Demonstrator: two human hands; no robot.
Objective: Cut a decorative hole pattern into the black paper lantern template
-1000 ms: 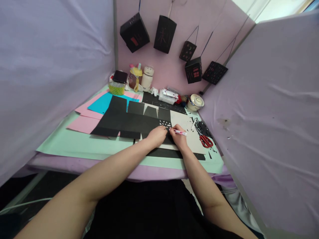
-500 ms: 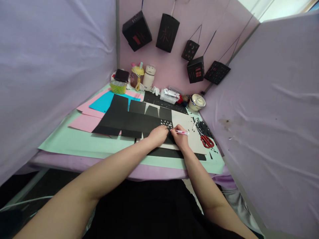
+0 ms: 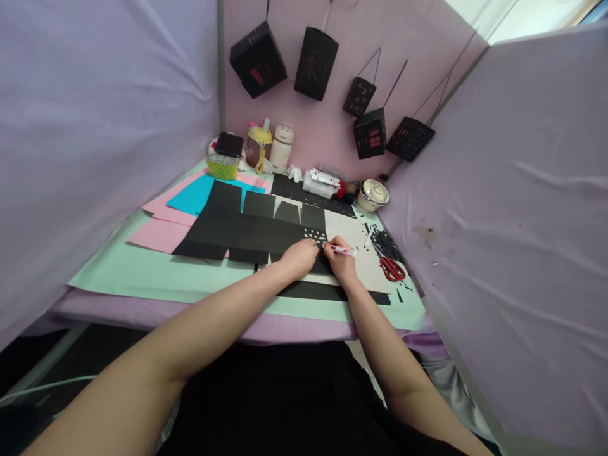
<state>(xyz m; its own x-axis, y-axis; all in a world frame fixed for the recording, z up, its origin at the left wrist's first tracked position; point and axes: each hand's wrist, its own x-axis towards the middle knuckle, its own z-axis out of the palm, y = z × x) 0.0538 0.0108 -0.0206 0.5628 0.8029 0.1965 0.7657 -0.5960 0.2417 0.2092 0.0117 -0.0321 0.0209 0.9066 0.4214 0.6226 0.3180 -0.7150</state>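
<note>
A large black card sheet (image 3: 237,229) with slotted flaps lies across the table, a patch of small cut-out shapes (image 3: 314,235) near its right end. My left hand (image 3: 300,258) rests on the card just below that patch, fingers laid down on it and holding nothing. In my right hand (image 3: 340,259) is a slim pink-and-white pen-style craft knife (image 3: 346,251), pinched near its front end. Its tip points left at the cut-outs, close to my left fingertips; it is too small to make out. Under the card's right part lies a white board (image 3: 368,269).
Red-handled scissors (image 3: 392,269) and black paper scraps (image 3: 386,244) lie at the right. Pink paper (image 3: 159,234) and blue paper (image 3: 190,196) are at the left. Along the back stand a white bottle (image 3: 282,152), a clear box (image 3: 320,183) and a tub (image 3: 373,195). Black paper lanterns (image 3: 316,63) hang above.
The whole view has shifted slightly. My right hand and the craft knife have moved very little, staying by the cut-outs; my left hand keeps its place on the card.
</note>
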